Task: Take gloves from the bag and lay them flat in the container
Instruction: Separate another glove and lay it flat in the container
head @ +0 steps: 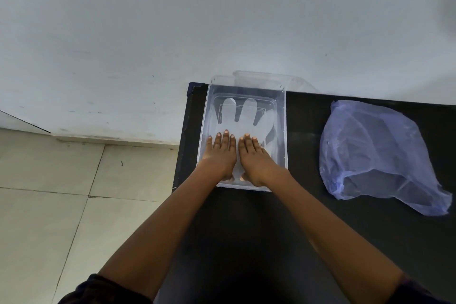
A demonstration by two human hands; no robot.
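The glove (243, 119) lies flat in the clear container (204, 131), fingers toward the wall. We press on its cuff end with our left hand (220, 155) and right hand (254, 158), both flat, fingers together, smoothing it. Next, we judge, one hand reaches right for the blue bag (375, 153) on the black table (308, 205).

A: What lies under everything?
B: A black table (320, 242) fills the lower right of the view, its far left corner close to a wall.

A: And behind it?
B: A pale grey-white wall (172, 20) with small dark scuffs takes up the upper half.

A: Anything to the left?
B: A floor of cream tiles (49, 205) with thin dark grout lines. A low pale skirting ledge (111, 137) runs where floor meets wall.
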